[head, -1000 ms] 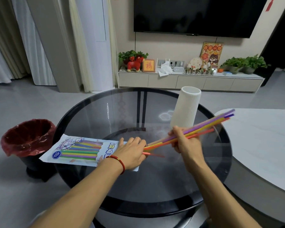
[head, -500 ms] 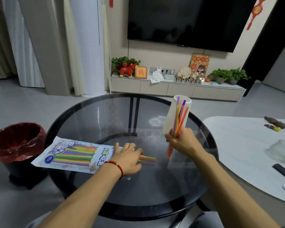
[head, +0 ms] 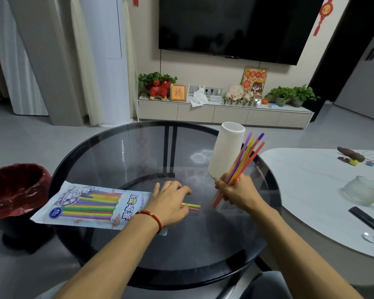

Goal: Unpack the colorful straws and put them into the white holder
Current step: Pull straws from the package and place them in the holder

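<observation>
My right hand (head: 236,192) grips a bundle of colorful straws (head: 245,157), held steeply with the tips leaning up and right, just beside the white holder (head: 226,152). The tall ribbed holder stands on the round glass table (head: 138,152); I see no straws inside it. My left hand (head: 170,202) lies flat on the open end of the straw packet (head: 89,205), which lies on the table's left side. Two loose straws (head: 191,207), yellow and red, poke out from under its fingers.
A bin with a red liner (head: 13,188) stands on the floor left of the table. A white table (head: 317,190) at the right carries a glass cup (head: 362,189), a dark flat bar and small items. A TV cabinet stands behind.
My right hand swung the straw bundle from nearly level to upright in front of the holder, then tilted it to the holder's right side. My left hand stayed on the packet.
</observation>
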A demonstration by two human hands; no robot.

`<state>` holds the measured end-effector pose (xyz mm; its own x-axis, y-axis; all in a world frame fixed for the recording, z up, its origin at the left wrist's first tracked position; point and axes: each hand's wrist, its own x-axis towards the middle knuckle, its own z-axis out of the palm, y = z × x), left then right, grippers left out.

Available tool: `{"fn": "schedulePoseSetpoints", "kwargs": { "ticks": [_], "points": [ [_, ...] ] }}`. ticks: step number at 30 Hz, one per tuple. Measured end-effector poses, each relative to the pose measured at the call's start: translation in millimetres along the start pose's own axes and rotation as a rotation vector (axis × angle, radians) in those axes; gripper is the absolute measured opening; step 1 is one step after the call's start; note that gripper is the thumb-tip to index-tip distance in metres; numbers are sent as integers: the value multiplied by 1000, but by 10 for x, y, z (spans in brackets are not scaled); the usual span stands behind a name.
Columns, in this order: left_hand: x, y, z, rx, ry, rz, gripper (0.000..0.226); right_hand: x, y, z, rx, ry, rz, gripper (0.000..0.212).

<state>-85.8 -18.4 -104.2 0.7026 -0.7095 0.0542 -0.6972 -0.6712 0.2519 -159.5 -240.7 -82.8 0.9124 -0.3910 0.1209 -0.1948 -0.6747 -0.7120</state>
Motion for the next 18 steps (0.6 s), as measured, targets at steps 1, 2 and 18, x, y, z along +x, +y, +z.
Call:
{"fn": "schedulePoseSetpoints", "kwargs": {
  "ticks": [1, 2, 18],
  "points": [
    [-1, 8, -2, 1, -2, 0, 45, 0, -1, 4, -18, -21, -1, 17],
    [1, 11, -5, 3, -1, 0, 44, 1, -9, 7, -21, -30, 0, 18],
    [87, 49, -121, -389, 363, -54, 35, 1002, -638, -1025, 595, 655, 11, 13]
  ]
}}
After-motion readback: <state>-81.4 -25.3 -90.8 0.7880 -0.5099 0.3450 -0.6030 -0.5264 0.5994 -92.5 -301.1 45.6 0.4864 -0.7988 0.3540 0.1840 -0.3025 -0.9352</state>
